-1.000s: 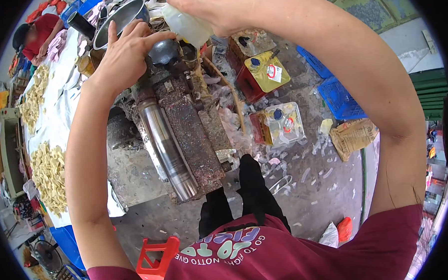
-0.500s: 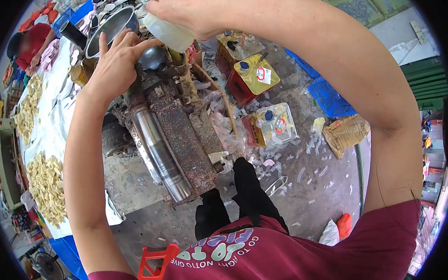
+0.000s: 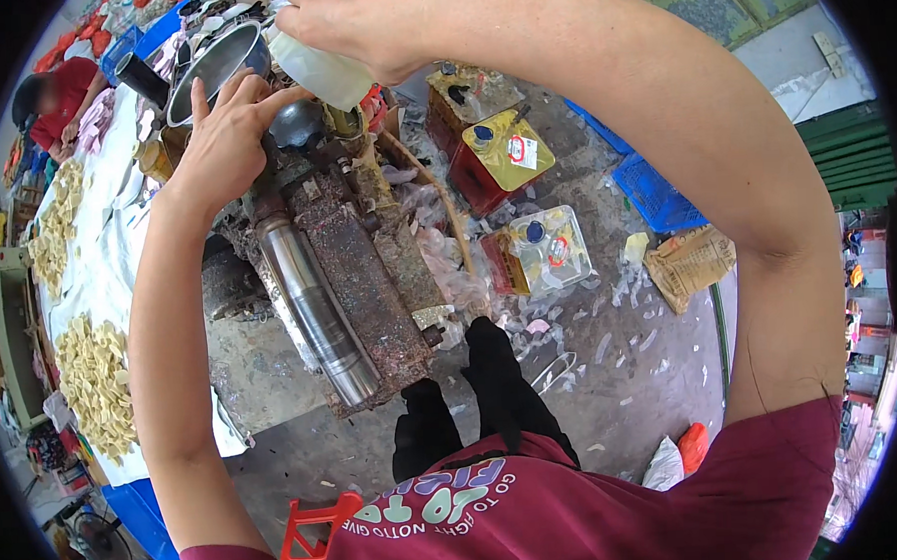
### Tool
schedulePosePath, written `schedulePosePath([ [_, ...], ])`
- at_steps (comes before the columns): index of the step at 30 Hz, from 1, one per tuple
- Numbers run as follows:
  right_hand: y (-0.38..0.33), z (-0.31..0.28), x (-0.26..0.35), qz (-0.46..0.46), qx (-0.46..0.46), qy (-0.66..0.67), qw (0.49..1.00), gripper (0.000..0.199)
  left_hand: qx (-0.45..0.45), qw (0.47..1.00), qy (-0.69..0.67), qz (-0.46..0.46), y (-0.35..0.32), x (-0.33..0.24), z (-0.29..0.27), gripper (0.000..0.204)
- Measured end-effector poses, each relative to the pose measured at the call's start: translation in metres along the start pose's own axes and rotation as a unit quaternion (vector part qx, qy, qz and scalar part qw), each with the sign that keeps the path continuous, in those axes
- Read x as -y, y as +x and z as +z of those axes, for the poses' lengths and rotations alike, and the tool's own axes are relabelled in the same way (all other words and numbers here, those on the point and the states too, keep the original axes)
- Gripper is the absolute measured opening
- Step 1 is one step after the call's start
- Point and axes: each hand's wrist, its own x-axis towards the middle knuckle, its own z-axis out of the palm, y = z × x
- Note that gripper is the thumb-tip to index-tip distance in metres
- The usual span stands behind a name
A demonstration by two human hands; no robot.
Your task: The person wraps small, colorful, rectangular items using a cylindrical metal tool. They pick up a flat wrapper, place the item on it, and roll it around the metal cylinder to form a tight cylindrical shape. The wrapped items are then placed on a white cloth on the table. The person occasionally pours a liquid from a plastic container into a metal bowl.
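Note:
My right hand (image 3: 372,23) grips a clear plastic bottle (image 3: 321,73), tilted with its end down toward the top of a rusty machine (image 3: 358,274). My left hand (image 3: 224,140) rests with spread fingers on the machine's upper end, fingertips by a dark round cap (image 3: 297,126) just under the bottle. A shiny steel cylinder (image 3: 315,311) runs along the machine's left side. A metal bowl (image 3: 214,58) sits just beyond my left hand.
Square oil tins, one yellow (image 3: 508,152) and one clear (image 3: 552,245), stand on the littered concrete floor to the right. A white sheet (image 3: 88,286) at left holds piles of pale pieces. Another person in red (image 3: 60,92) sits far left. A red stool (image 3: 314,531) is by my legs.
The view has shifted a little, so the machine and hands sit higher and more to the left. My left hand's fingers moved closer to the dark cap; the bottle stays tilted above it.

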Motion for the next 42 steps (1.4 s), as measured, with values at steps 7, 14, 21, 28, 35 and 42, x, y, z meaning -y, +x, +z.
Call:
schedulePosePath([
  [7,-0.004,0.005,-0.001,-0.005,-0.024,-0.014,1.000,0.042,0.014,1.000,-0.009,-0.005,0.001,-0.004,-0.004,0.072],
  [14,-0.006,0.006,0.003,0.008,-0.029,-0.019,0.999,0.038,0.021,1.000,-0.013,-0.011,0.000,-0.003,-0.005,0.074],
  [21,-0.006,0.004,0.004,0.023,-0.002,-0.002,1.000,0.039,0.022,1.000,-0.008,-0.008,0.002,-0.003,-0.005,0.074],
  [28,-0.001,0.012,0.006,0.033,0.020,-0.004,0.999,0.040,0.027,0.999,-0.011,-0.015,0.002,-0.002,-0.005,0.074],
  [35,0.001,0.049,0.008,0.039,-0.072,0.047,0.996,0.044,0.028,0.999,-0.014,-0.013,0.003,-0.004,-0.006,0.074],
  [42,0.002,0.033,0.011,0.063,0.028,0.079,0.994,0.052,0.014,1.000,-0.011,-0.009,0.002,-0.002,-0.004,0.074],
])
